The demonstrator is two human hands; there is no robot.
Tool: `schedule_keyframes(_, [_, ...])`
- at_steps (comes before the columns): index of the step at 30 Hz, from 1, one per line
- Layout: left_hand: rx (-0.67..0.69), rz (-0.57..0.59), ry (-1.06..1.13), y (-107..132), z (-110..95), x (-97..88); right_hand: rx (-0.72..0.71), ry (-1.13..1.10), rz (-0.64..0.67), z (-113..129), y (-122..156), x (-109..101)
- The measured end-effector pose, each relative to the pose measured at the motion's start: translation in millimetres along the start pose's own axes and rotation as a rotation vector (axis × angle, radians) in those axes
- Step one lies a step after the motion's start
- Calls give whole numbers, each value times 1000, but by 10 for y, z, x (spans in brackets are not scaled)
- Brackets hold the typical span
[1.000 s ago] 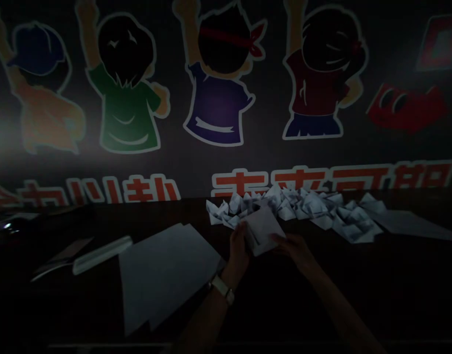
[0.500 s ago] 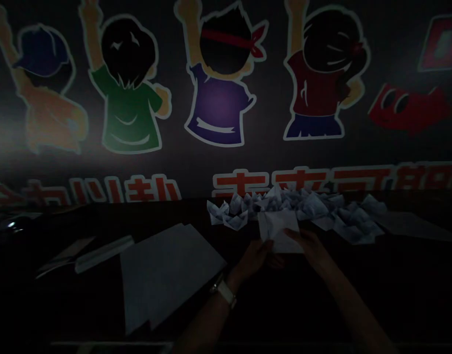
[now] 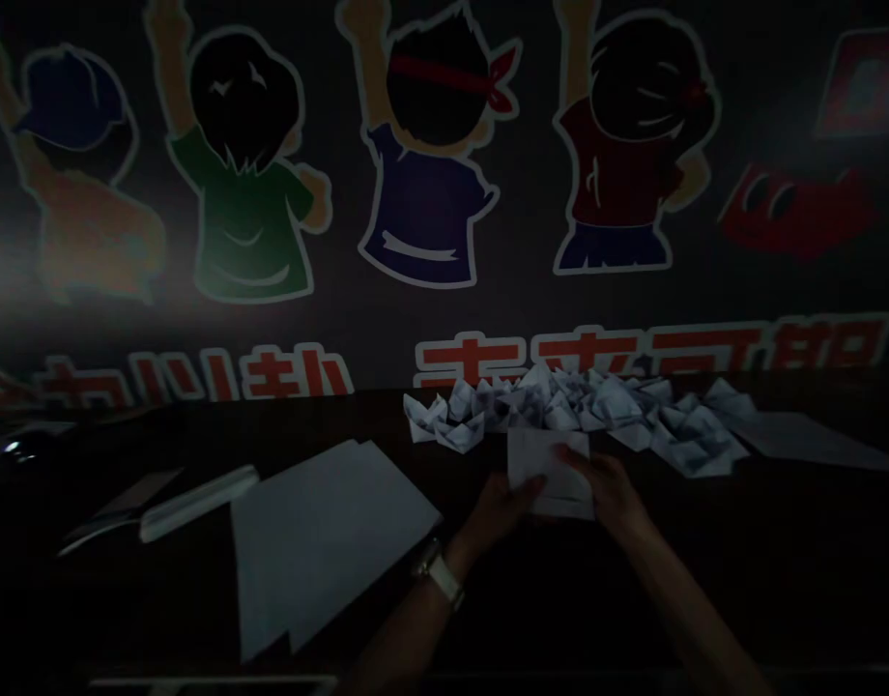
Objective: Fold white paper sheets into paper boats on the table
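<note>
A small folded sheet of white paper [image 3: 553, 469] is held between my two hands above the dark table. My left hand [image 3: 506, 503] grips its lower left edge, thumb lying on top. On the right side my right hand [image 3: 608, 488] pinches it, with the thumb pressed on the upper face. The fingers under the paper are hidden. Just beyond it lies a heap of folded paper boats [image 3: 611, 401], several in number. A pale-banded watch [image 3: 441, 570] is on my left wrist.
Flat white paper sheets [image 3: 329, 541] lie stacked unevenly at left. Beside them are a long white folded strip [image 3: 198, 503] and a thin flat item [image 3: 118, 507]. Another white sheet [image 3: 814, 440] lies right of the boats. A wall with cartoon figures [image 3: 422, 213] rises behind the table.
The folded paper has come slightly nearer and shows a flatter, squarer face. My left thumb has slid further onto it. The view has shifted a little.
</note>
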State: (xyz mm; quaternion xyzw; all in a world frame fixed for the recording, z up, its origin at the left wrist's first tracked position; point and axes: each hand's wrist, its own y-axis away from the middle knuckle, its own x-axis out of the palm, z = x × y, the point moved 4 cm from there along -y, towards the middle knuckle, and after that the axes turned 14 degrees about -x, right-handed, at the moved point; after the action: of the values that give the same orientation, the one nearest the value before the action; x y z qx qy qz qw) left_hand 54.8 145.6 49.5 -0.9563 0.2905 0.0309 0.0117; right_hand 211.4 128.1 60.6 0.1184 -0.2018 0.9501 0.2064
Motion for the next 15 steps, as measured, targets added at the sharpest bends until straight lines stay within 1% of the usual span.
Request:
schedule_keyframes(2, [-2, 7, 2, 21, -15, 2, -8, 1, -13, 11, -1, 5])
schedule_keyframes(5, [-12, 70, 4, 42, -31, 16, -49, -25, -37, 64, -9, -20])
schedule_keyframes(10, [-34, 116, 24, 57, -44, 23, -91, -71, 12, 142, 7, -24])
schedule_keyframes(12, [-35, 122, 41, 64, -49, 25, -102, -12, 39, 150, -18, -54])
schedule_keyframes(15, [-38, 133, 79, 61, -46, 29, -178, 191, 106, 174, -103, -140])
